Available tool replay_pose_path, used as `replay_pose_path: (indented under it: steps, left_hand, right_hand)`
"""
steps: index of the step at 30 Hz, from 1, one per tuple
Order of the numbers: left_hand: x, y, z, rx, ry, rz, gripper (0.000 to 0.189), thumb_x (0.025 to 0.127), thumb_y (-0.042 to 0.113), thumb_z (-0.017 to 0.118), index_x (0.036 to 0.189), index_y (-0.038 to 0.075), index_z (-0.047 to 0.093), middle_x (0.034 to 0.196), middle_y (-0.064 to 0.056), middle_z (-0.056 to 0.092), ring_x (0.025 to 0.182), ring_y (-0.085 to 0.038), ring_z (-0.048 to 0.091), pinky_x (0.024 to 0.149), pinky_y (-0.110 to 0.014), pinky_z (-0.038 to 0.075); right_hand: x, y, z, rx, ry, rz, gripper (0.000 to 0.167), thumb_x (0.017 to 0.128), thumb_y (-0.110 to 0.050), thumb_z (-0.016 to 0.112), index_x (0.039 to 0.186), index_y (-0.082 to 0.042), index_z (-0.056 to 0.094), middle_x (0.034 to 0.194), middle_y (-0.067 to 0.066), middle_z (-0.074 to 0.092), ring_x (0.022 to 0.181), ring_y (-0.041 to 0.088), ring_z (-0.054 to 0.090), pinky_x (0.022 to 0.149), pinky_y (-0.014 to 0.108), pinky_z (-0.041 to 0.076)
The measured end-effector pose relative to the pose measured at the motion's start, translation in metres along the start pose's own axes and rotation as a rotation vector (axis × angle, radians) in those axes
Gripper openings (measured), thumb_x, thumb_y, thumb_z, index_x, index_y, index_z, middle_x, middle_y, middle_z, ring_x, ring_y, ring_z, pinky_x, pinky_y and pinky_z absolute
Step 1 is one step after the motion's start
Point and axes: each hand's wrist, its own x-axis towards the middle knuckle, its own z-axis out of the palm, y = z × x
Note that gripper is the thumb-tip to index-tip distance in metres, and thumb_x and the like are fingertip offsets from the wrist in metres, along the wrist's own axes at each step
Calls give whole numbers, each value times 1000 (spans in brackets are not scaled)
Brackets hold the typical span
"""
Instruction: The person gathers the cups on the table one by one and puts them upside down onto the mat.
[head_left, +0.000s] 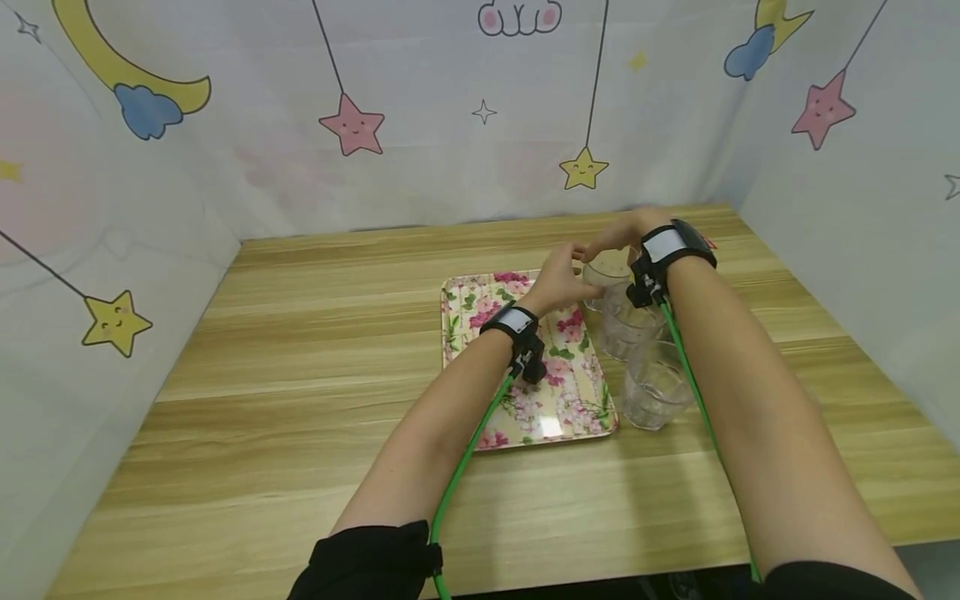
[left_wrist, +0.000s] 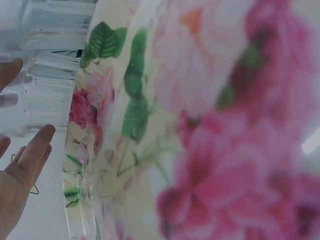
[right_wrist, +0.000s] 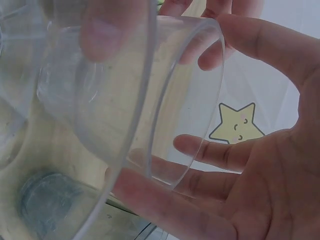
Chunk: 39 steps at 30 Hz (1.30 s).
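Three clear drinking glasses stand in a line along the right edge of a floral tray (head_left: pixel 558 392). Both hands are at the farthest glass (head_left: pixel 602 271). My left hand (head_left: pixel 558 279) holds its left side, thumb and fingers on opposite sides, fingertips low on the glass in the left wrist view. Arched over from the right, my right hand (head_left: pixel 637 229) curls thumb and fingers round the same glass, close to its rim in the right wrist view. Just nearer stand the middle glass (head_left: pixel 626 325) and the front glass (head_left: pixel 657 387). The right wrist strap partly hides the middle one.
The wooden table (head_left: pixel 300 375) extends to the left of the tray and in front of it. A white patterned cloth (head_left: pixel 450 183) closes off the back and both sides. Green cables (head_left: pixel 480 433) run along both forearms.
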Motion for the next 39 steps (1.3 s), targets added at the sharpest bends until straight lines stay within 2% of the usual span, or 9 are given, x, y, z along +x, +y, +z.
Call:
replay_pose_path:
  steps: [8, 16, 20, 23, 26, 30, 36, 39]
  left_hand:
    - [3, 5, 1, -55, -9, -23, 69, 81, 23, 76, 138, 12, 38, 142, -12, 43, 127, -29, 54, 92, -27, 57]
    - [3, 2, -2, -45, -21, -21, 69, 82, 25, 74, 140, 13, 38, 143, -10, 45, 128, -26, 53, 93, -26, 56]
    - [4, 1, -4, -49, -24, -14, 71, 83, 27, 74, 141, 13, 37, 144, -10, 44, 128, -25, 53, 93, -25, 56]
    - [3, 2, -7, -46, -19, -8, 71, 82, 30, 75, 140, 13, 37, 144, -9, 44, 129, -24, 53, 93, -26, 56]
    - [2, 3, -11, -55, -7, 2, 71, 81, 31, 76, 139, 13, 38, 144, -9, 45, 130, -25, 52, 95, -27, 56]
    - [3, 2, -17, -64, -9, 23, 73, 81, 30, 76, 141, 12, 38, 143, -9, 46, 130, -26, 52, 98, -28, 54]
    - [5, 2, -27, -64, -22, 48, 81, 81, 29, 77, 148, 14, 33, 145, -8, 45, 129, -25, 51, 99, -28, 53]
    - [5, 2, -32, -58, -23, 59, 81, 81, 29, 76, 148, 14, 33, 147, -7, 44, 129, -25, 51, 100, -28, 53]
  right_hand:
    - [1, 3, -4, -11, 34, -12, 91, 93, -45, 48, 152, 2, -3, 159, 27, -7, 138, 56, 22, 114, 58, 35]
    - [1, 2, -3, -25, 74, -14, 93, 92, -46, 50, 152, 2, -1, 160, 27, -4, 138, 55, 26, 112, 56, 38]
    - [-1, 3, -4, -69, 69, -27, 89, 93, -50, 46, 153, 1, 5, 159, 28, -3, 138, 53, 26, 110, 53, 42]
    - [-3, 3, -6, -78, 84, -21, 93, 92, -57, 43, 153, 1, 5, 157, 33, 4, 138, 52, 29, 108, 51, 44]
    - [-5, 3, -5, 34, 110, -5, 101, 90, -62, 44, 152, 2, -2, 153, 40, 11, 137, 51, 32, 109, 49, 45]
    - [-7, 7, -4, 156, 154, -19, 105, 89, -62, 48, 152, 0, -8, 150, 42, 16, 133, 52, 38, 109, 50, 45]
    - [-17, 10, -3, 125, 178, -105, 102, 91, -63, 41, 152, 2, -8, 149, 42, 19, 130, 51, 43, 106, 51, 47]
    - [-20, 10, -3, 155, 182, -144, 97, 94, -62, 33, 150, 4, -12, 149, 42, 19, 129, 52, 43, 107, 52, 46]
